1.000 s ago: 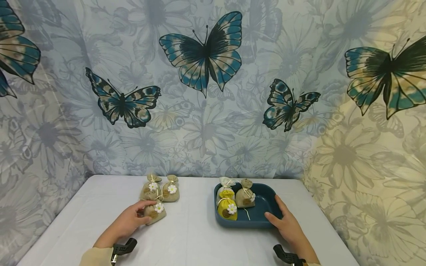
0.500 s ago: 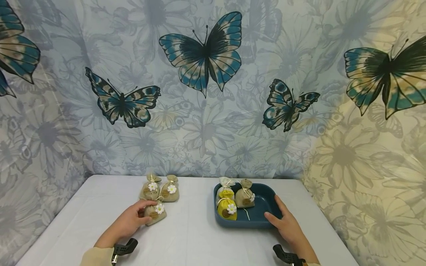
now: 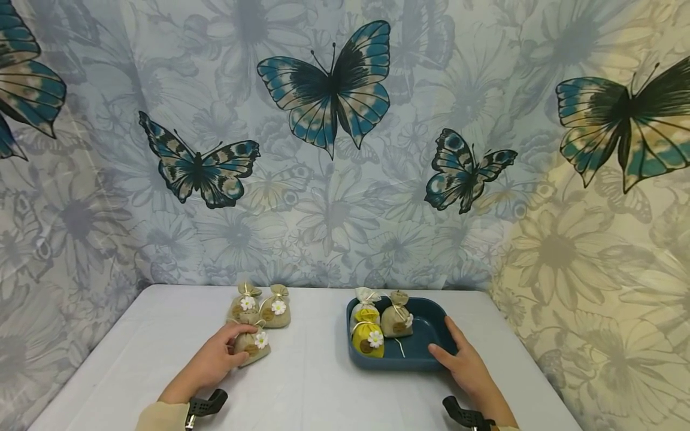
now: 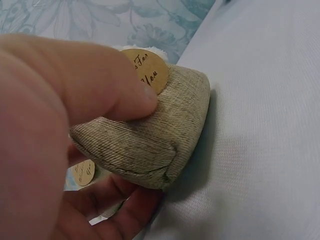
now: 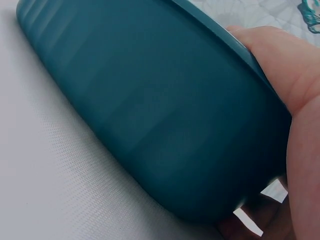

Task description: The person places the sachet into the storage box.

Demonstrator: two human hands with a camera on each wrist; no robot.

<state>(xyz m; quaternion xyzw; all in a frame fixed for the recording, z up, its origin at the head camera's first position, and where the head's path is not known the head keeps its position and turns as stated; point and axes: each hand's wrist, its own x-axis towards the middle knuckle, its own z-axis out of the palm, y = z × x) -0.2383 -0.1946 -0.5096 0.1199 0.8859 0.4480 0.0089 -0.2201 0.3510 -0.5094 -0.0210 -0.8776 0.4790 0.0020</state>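
My left hand grips a beige drawstring sachet by its left side, low over the white table. In the left wrist view the thumb presses the front of this sachet beside a round tan label, with fingers curled behind. Two similar beige sachets, one at the left and one at the right, stand just behind it. My right hand holds the right end of a dark blue tray, thumb over the rim. In the right wrist view the tray's wall fills the middle.
Inside the tray's left half sit a yellow sachet, a white sachet behind it and a beige sachet. The white-covered table meets a butterfly-printed cloth backdrop at its far edge.
My left hand and the sachet it grips have shifted very slightly to the right, with the sachet turning a little. The right hand and the tray stay in place.
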